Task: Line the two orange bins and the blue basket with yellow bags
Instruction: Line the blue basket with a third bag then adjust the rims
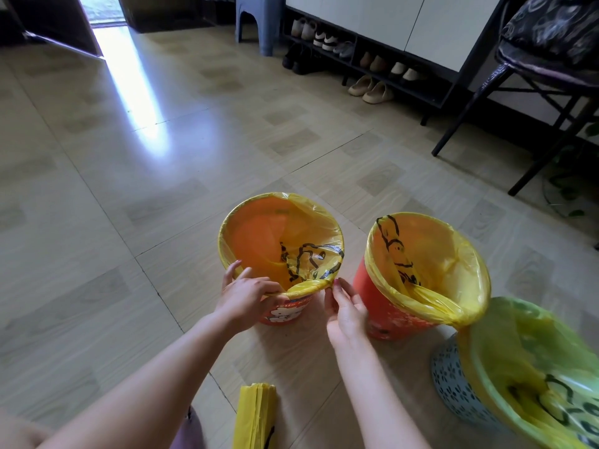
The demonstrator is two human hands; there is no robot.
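Two orange bins stand on the floor. The left orange bin has a yellow bag inside, its edge folded over the rim. My left hand presses the bag's edge onto the near rim. My right hand pinches the twisted bag edge at the rim's right side. The right orange bin wears its own yellow bag over the rim. At the lower right, the blue basket is lined with a yellow bag too.
A folded stack of spare yellow bags lies on the floor near my knees. A black folding chair stands at the right, a shoe rack along the far wall, and a grey stool beside it.
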